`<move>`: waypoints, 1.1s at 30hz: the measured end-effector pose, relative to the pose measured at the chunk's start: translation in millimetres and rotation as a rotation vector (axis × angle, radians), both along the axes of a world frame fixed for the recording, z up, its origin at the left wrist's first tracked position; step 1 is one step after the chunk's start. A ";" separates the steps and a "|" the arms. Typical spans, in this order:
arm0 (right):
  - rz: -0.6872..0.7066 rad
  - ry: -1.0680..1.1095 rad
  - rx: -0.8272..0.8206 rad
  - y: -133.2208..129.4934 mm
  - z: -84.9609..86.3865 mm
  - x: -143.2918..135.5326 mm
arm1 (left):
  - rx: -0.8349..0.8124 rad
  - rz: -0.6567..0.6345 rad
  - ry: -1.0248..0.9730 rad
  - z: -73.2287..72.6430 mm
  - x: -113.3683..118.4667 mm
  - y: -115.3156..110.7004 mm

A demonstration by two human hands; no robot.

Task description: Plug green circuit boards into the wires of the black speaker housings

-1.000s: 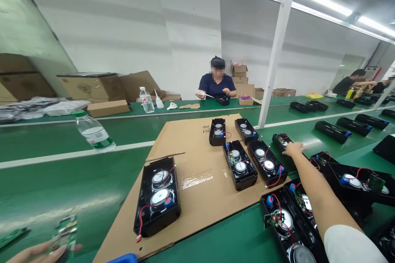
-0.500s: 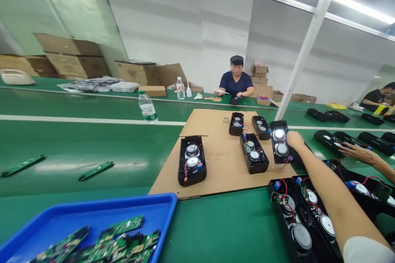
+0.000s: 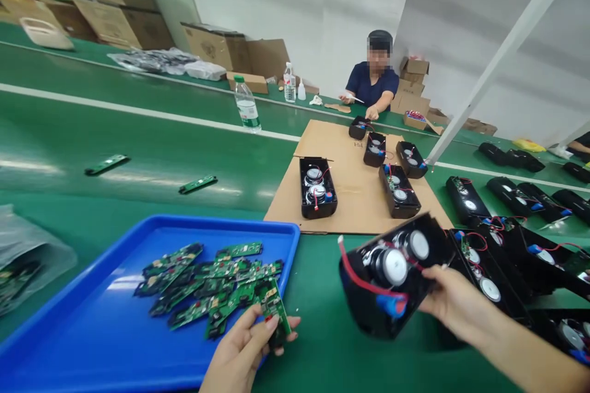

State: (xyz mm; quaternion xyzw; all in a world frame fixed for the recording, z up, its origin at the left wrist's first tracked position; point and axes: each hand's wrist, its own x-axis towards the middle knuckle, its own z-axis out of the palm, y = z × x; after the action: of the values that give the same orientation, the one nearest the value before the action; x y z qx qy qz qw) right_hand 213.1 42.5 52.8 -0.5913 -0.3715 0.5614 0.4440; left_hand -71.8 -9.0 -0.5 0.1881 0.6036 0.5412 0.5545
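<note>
The green tabletop (image 3: 322, 359) is being partly covered by a cardboard sheet (image 3: 357, 196) and, nearer, by a blue tray (image 3: 106, 344) in which a pile of loose boards (image 3: 230, 271) is being held. A black speaker housing (image 3: 389, 276) is being held tilted above the tabletop, right of the tray, by the right hand (image 3: 445, 298); its wall is being pinched, thumb over the rim, the other fingers mostly hidden. A circuit board (image 3: 275, 307) is being pinched between thumb and fingers of the left hand (image 3: 249, 344), over the tray's right edge. From the housing, a red wire (image 3: 357, 276) is being left dangling. With only one wall being gripped, the housing could be dropped or twisted; by the free wire, a snag on the tray or board could be caused, and by a careless pinch, the board's parts could be strained. Compared with half a second ago, the housing is now being held much nearer, away from the cardboard sheet, and the left hand, then out of view, is being shown.
</note>
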 end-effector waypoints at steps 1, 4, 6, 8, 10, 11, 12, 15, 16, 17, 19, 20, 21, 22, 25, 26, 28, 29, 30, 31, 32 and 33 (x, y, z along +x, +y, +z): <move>0.025 0.024 -0.048 -15.2 -13.3 -14.3 | 0.002 0.002 -0.016 1.1 -0.9 -1.4; 0.087 0.087 -0.159 -42.6 -43.9 -50.5 | 0.023 -0.009 -0.049 1.6 -2.8 -5.8; 0.069 0.192 -0.216 -49.0 -59.3 -70.5 | 0.055 0.033 -0.052 -1.5 -2.8 -8.0; -0.017 0.325 -0.272 -51.4 -71.6 -88.0 | 0.085 0.087 -0.064 -7.7 -3.3 -9.5; -0.127 0.433 -0.320 -53.6 -79.2 -101.6 | 0.096 0.084 -0.099 -16.2 -5.5 -10.4; -0.158 0.475 -0.342 -55.1 -80.5 -106.1 | 0.102 0.067 -0.120 -20.6 -7.2 -10.4; -0.158 0.511 -0.365 -56.7 -79.9 -108.9 | 0.106 0.050 -0.138 -24.5 -9.3 -10.2; 0.061 0.535 -0.449 -59.0 -64.8 -108.7 | 0.101 0.019 -0.168 -30.4 -15.8 -8.3; 0.229 0.508 -0.483 -57.3 -55.8 -107.9 | 0.093 0.025 -0.170 -30.0 -17.6 -7.6; 0.425 0.456 -0.499 -53.7 -45.4 -108.2 | 0.084 0.035 -0.168 -28.5 -18.9 -7.1; 0.779 0.216 -0.402 -41.0 -23.3 -115.6 | 0.056 0.022 -0.177 -24.0 -20.5 -6.9; 0.880 0.017 -0.271 -32.7 -13.5 -123.4 | 0.042 0.013 -0.183 -21.7 -20.6 -7.3; 0.896 -0.241 -0.089 -24.0 -5.7 -133.8 | 0.029 0.006 -0.190 -20.0 -20.4 -8.2; 0.855 -0.528 0.122 -15.7 -0.5 -146.1 | 0.016 0.004 -0.198 -19.1 -19.8 -9.5; 0.831 -1.173 0.474 0.7 -2.9 -183.0 | -0.031 0.024 -0.231 -21.7 -16.9 -14.6; 0.872 -1.252 0.520 2.6 -8.2 -191.5 | -0.051 0.022 -0.245 -23.7 -16.2 -16.2; 0.904 -1.215 0.548 2.4 -21.0 -199.1 | -0.084 0.020 -0.271 -27.6 -15.9 -18.1; 0.858 -1.109 0.541 1.3 -26.8 -198.3 | -0.093 0.016 -0.278 -28.9 -16.6 -18.1; 0.777 -0.950 0.516 0.2 -31.7 -195.2 | -0.102 0.008 -0.284 -29.4 -17.7 -17.4; 0.670 -0.749 0.471 -0.3 -35.3 -190.4 | -0.110 0.001 -0.284 -29.2 -19.2 -16.2; 0.555 -0.517 0.414 0.0 -37.6 -184.8 | -0.119 -0.007 -0.278 -28.2 -20.7 -14.5; 0.446 -0.274 0.356 1.2 -38.9 -179.0 | -0.125 -0.013 -0.263 -26.7 -22.3 -12.6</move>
State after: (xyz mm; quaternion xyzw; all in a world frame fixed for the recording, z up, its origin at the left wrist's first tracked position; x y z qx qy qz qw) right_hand 34.1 43.8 13.9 -0.4782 -0.6409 0.4863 0.3522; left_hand -94.0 -21.6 -27.2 0.0845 0.5569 0.5187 0.6431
